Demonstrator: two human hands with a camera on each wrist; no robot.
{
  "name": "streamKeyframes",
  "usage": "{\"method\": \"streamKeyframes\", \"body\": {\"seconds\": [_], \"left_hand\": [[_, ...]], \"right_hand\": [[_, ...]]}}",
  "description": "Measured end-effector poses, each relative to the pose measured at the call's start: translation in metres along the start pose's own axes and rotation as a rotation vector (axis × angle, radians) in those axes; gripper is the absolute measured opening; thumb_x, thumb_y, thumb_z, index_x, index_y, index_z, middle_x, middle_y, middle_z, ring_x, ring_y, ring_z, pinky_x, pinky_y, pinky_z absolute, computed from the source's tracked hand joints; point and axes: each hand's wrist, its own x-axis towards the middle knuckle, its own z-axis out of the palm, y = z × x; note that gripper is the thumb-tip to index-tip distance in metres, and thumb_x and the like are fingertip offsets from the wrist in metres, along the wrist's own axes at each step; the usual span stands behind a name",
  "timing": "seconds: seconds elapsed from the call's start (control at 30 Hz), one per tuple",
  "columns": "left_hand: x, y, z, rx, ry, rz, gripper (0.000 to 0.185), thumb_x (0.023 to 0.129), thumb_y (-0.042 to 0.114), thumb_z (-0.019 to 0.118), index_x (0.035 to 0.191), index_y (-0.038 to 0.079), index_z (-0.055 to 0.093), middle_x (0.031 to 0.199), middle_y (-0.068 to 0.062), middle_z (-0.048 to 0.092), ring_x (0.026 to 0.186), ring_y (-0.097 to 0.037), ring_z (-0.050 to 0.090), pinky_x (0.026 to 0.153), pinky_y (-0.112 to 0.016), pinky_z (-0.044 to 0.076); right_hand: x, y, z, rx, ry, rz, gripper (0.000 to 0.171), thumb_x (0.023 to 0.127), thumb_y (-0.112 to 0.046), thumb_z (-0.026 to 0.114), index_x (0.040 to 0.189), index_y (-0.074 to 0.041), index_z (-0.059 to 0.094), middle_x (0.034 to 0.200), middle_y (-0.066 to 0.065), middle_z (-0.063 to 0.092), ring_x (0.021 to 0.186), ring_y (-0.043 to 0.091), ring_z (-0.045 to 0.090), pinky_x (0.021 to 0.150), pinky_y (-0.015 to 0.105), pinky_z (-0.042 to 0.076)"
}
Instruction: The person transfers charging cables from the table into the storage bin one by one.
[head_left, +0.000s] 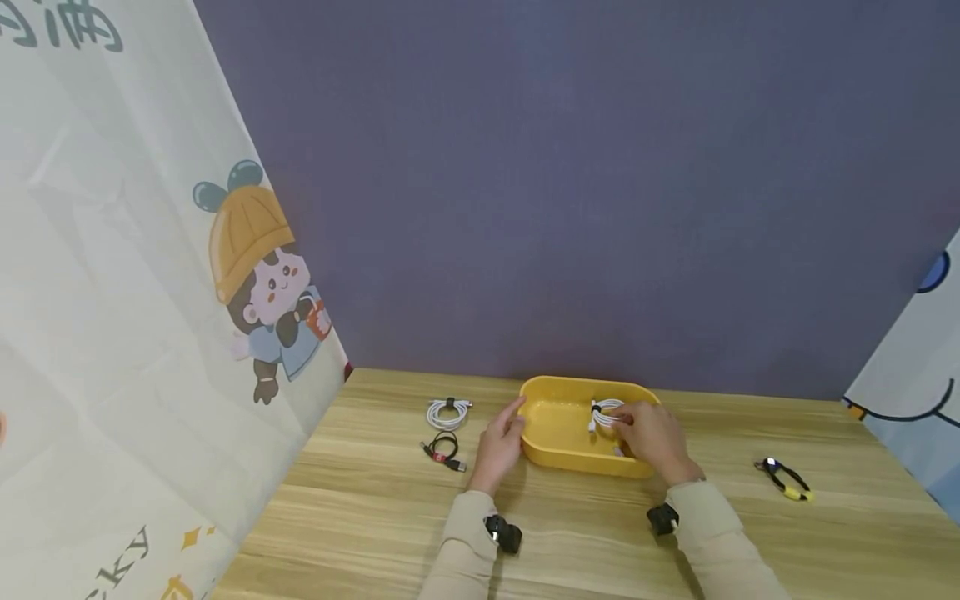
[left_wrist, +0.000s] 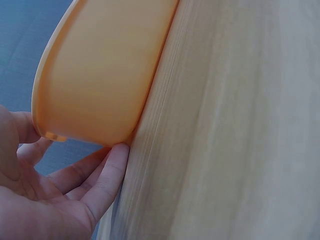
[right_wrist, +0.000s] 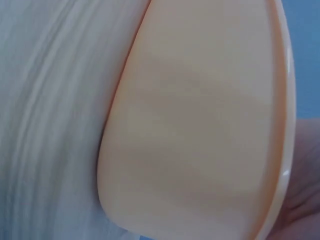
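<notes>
A yellow tray lies on the wooden table near the wall. My left hand holds its left end, thumb up at the rim and fingers against the outer wall where it meets the table. My right hand reaches into the tray's right half and pinches a coiled white cable just above the tray floor. The right wrist view shows only the tray's outer wall and a sliver of that hand; the cable is hidden there.
Left of the tray lie a second coiled white cable and a small black cable. A black-and-yellow cable lies at the right. A printed curtain hangs along the left; a purple wall stands behind.
</notes>
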Motion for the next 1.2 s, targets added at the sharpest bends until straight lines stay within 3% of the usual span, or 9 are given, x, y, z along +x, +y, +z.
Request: {"method": "streamKeyframes", "body": {"seconds": [0.2, 0.37, 0.6, 0.9, 1.2], "left_hand": [[-0.001, 0.0, 0.001, -0.005, 0.0, 0.0, 0.04, 0.108, 0.021, 0.05, 0.147, 0.024, 0.058, 0.099, -0.016, 0.072, 0.075, -0.015, 0.061, 0.065, -0.024, 0.05], [-0.005, -0.002, -0.006, -0.013, -0.014, 0.007, 0.04, 0.108, 0.021, 0.05, 0.146, 0.022, 0.058, 0.097, -0.016, 0.071, 0.074, -0.016, 0.06, 0.064, -0.023, 0.049], [-0.013, -0.002, -0.015, -0.023, -0.044, 0.013, 0.04, 0.108, 0.021, 0.049, 0.147, 0.023, 0.057, 0.096, -0.016, 0.071, 0.071, -0.014, 0.058, 0.064, -0.023, 0.049], [-0.017, -0.003, -0.02, -0.017, -0.046, 0.018, 0.039, 0.108, 0.022, 0.049, 0.146, 0.025, 0.058, 0.101, -0.017, 0.073, 0.073, -0.013, 0.061, 0.065, -0.025, 0.05], [-0.017, -0.003, -0.021, -0.008, -0.04, 0.017, 0.039, 0.108, 0.021, 0.05, 0.145, 0.025, 0.059, 0.106, -0.017, 0.074, 0.078, -0.012, 0.062, 0.066, -0.023, 0.05]], "right_hand": [[0.004, 0.003, 0.0, -0.021, -0.056, -0.024, 0.021, 0.094, -0.016, 0.072, 0.112, -0.012, 0.08, 0.092, 0.007, 0.079, 0.061, 0.013, 0.059, 0.054, 0.032, 0.045], [0.0, -0.004, 0.004, -0.129, -0.051, -0.051, 0.018, 0.091, -0.02, 0.076, 0.108, -0.016, 0.082, 0.088, 0.001, 0.08, 0.071, 0.017, 0.069, 0.07, 0.045, 0.051], [-0.01, -0.015, 0.009, -0.195, -0.046, -0.055, 0.013, 0.089, -0.015, 0.076, 0.101, -0.016, 0.083, 0.088, 0.0, 0.08, 0.081, 0.024, 0.072, 0.081, 0.057, 0.046], [-0.014, -0.019, 0.014, -0.228, 0.0, -0.058, 0.006, 0.084, -0.017, 0.081, 0.09, -0.018, 0.083, 0.087, 0.001, 0.079, 0.082, 0.03, 0.069, 0.075, 0.051, 0.041], [-0.015, -0.022, 0.011, -0.245, -0.033, -0.015, 0.011, 0.087, -0.013, 0.073, 0.088, -0.018, 0.083, 0.094, 0.008, 0.079, 0.088, 0.037, 0.066, 0.075, 0.05, 0.036]]}}
